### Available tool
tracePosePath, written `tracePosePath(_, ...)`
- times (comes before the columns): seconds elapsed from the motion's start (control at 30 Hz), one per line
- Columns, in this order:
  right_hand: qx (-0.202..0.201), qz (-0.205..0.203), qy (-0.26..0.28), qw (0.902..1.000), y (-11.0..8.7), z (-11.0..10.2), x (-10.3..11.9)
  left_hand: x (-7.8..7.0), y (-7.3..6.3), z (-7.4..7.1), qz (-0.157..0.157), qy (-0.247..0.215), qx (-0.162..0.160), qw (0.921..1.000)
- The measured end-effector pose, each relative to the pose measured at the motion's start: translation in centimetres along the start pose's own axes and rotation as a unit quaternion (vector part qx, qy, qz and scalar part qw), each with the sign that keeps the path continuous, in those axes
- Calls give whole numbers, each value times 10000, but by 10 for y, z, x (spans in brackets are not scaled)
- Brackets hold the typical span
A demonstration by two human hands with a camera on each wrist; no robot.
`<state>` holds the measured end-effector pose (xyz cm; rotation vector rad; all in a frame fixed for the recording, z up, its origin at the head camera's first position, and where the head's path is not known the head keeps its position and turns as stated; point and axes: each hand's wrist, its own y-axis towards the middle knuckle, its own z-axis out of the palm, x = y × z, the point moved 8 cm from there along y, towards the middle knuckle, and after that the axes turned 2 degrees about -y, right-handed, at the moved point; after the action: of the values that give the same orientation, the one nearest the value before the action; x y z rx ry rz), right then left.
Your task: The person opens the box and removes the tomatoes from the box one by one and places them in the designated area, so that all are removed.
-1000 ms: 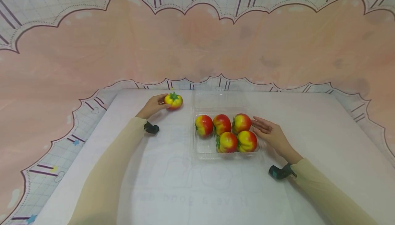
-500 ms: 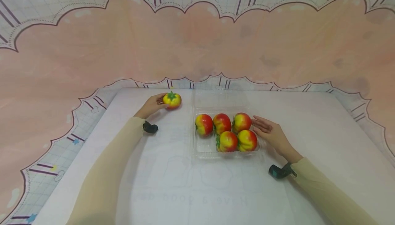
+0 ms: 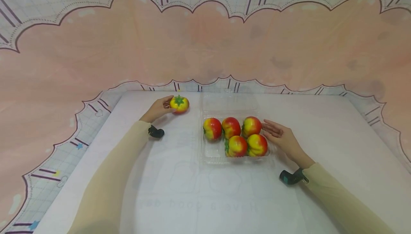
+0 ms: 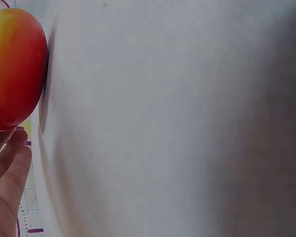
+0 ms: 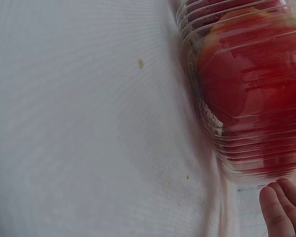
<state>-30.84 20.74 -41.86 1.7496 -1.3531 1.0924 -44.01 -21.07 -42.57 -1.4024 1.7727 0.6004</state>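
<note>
My left hand (image 3: pixel 158 109) holds a red-and-yellow tomato (image 3: pixel 179 104) with a green leafy top, left of the clear plastic box (image 3: pixel 212 152). The left wrist view catches that tomato (image 4: pixel 15 69) at its left edge, fingertips (image 4: pixel 18 160) against it. Inside the box sit several similar tomatoes (image 3: pixel 237 146), three along the back and two in front at the right. At the box's right side, my right hand (image 3: pixel 284 141) has its fingers extended. The right wrist view shows its fingertips (image 5: pixel 274 205) at the ribbed box wall, with a red tomato (image 5: pixel 256 74) behind the plastic.
The transparent lid (image 3: pixel 229 102) lies open behind the box. A white cloth (image 3: pixel 179 191) with faint lettering covers the table. Behind rises a patterned peach-and-white curtain (image 3: pixel 205 48). Each wrist wears a dark camera mount (image 3: pixel 291 177).
The left hand has shifted slightly left with the tomato, whose green top tilts more toward me. The right hand and the boxed tomatoes stay in place.
</note>
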Motion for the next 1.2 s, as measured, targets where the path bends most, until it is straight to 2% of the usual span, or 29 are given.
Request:
tracePosePath(0.53,7,17,18,10000,1,0,0,-1,-9,-4,129,-127,39,9998)
tracePosePath(0.6,3,21,5,10000,0,0,0,-9,-15,-5,175,-209,56,9996)
tracePosePath(0.7,2,10,5,10000,0,0,1,-9,-18,-7,148,-287,48,9995)
tracePosePath(0.77,8,7,9,10000,0,0,2,-9,-21,-8,144,-288,19,9995)
tracePosePath(0.87,7,1,-4,10000,-1,1,3,2,-17,-10,110,-222,-46,9997)
tracePosePath(1.03,1,14,-23,10000,-1,1,3,2,-21,-15,113,-248,-121,9996)
tracePosePath(1.2,-15,37,-58,10000,-1,1,3,2,-24,-18,150,-506,-175,9985)
